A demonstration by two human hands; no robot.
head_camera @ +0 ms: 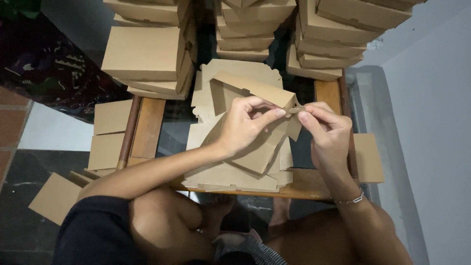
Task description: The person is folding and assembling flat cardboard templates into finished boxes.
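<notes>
**Folding a carton flap over the blank stack**

Above the pile of flat carton blanks [235, 172] on the small wooden table [147, 127], both hands worked one half-folded brown cardboard box blank [255, 91]. The left hand [243, 125] pinched the raised flap's corner between thumb and forefinger, closed narrowly on the card. The right hand [326, 132] nipped a small locking tab [294, 110] at that same corner, fingertips almost meeting those of the left. The blank itself stood tilted up off the stack, its lower panels resting on the sheets beneath.

Done well, I judged, the step wanted the tab kept straight and lined up with its slot, the crease held firm by the left hand, and light pressure so the thin card did not buckle. Stacks of finished boxes [147, 54] stood behind, close to the work. Loose cardboard pieces [110, 132] lay at the left of the table.
</notes>
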